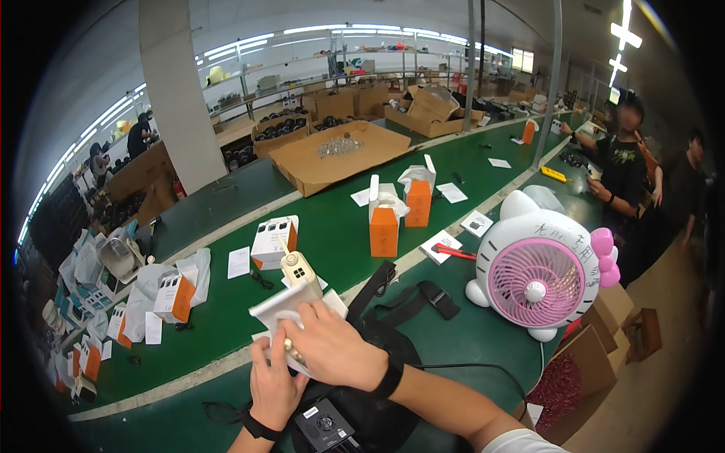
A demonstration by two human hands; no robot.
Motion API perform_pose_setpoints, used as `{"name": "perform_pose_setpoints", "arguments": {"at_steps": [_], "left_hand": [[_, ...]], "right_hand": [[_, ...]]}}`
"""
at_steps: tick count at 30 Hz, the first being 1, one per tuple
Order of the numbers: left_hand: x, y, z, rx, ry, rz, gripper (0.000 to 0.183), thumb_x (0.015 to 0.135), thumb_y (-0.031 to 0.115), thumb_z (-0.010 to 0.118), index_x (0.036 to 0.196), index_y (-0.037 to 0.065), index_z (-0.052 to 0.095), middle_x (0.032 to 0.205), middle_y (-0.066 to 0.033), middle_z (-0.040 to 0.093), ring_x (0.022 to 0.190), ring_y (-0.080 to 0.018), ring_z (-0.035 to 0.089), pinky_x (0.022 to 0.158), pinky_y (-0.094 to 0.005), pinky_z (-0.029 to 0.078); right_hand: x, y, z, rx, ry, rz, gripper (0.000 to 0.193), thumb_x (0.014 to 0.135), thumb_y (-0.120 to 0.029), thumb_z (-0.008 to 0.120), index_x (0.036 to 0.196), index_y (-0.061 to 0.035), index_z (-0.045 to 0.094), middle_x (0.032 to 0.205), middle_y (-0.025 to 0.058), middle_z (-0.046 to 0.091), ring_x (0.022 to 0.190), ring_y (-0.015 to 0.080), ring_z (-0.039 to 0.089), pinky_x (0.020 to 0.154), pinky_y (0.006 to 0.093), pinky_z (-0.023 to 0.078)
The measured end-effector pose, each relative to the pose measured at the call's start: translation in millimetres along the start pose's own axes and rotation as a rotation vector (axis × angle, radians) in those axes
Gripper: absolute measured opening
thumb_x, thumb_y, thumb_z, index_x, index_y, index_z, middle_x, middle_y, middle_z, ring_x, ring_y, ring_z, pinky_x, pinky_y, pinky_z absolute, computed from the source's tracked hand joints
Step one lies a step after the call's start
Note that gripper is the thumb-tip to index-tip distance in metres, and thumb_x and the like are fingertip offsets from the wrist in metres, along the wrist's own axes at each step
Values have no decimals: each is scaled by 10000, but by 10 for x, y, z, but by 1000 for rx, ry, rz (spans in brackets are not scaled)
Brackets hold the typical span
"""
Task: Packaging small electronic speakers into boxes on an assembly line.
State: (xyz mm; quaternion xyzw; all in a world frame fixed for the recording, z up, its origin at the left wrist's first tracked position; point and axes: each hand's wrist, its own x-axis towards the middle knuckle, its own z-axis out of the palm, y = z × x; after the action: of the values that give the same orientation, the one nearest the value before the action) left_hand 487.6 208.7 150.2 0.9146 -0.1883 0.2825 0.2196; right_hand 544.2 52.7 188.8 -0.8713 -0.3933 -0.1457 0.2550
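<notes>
A small white carton (278, 308) with raised flaps is between my two hands at the lower middle. My left hand (273, 386) is closed around its near, lower side. My right hand (332, 349) reaches over the top, its fingers bent onto the carton. Something cream-coloured shows between the hands, mostly hidden by my fingers. Just beyond the carton is a cream device (299, 269) with a dark-buttoned panel; its lower part is covered. A white box with dark pictures (273, 243) stands behind it, beside a white leaflet (239, 262) and a short black cable (261, 280).
Orange-and-white boxes (384, 232) stand open along the green belt (332, 264). At right are a white-and-pink fan (533, 273) and red-handled tool (455, 251). A black strap (423, 300) and black boxed device (323, 424) lie near my arms. People stand at far right.
</notes>
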Motion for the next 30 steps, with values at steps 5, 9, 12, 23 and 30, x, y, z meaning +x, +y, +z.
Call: {"name": "perform_pose_setpoints", "arguments": {"at_steps": [5,9,12,23,30], "left_hand": [[-45,-12,57,145,-69,-24,755,589,45,786,1275,30,470,1109,-228,398,930,-399,522,749,-441,472],[43,-165,84,222,-112,48,561,605,65,735,1133,-8,561,991,-171,485,873,-352,546,706,-430,477],[241,-2,-39,304,-108,241,386,646,51,662,1026,0,613,849,-113,474,817,-278,561,618,-369,483],[2273,122,825,208,117,34,80,725,-4,582,747,-62,633,932,-245,557,859,-378,601,717,-410,533],[2512,-383,1835,19,-301,-275,400,705,138,707,1055,-37,626,1048,-273,607,1001,-369,612,866,-434,495]], "right_hand": [[65,13,-586,189,176,-87,311,766,-37,566,1063,55,546,1136,233,539,1126,375,493,962,415,403],[-49,202,-1117,295,599,32,169,779,-25,612,942,15,630,897,127,668,817,225,658,742,311,510],[-239,356,-1385,494,833,133,129,811,5,593,934,31,625,858,107,672,801,161,650,747,263,500],[-478,292,-1621,643,1030,127,113,893,-24,532,941,50,601,819,89,654,776,136,632,723,235,482],[-343,119,-1430,710,946,209,88,865,0,550,917,52,598,808,87,645,762,126,632,698,219,480]]}}
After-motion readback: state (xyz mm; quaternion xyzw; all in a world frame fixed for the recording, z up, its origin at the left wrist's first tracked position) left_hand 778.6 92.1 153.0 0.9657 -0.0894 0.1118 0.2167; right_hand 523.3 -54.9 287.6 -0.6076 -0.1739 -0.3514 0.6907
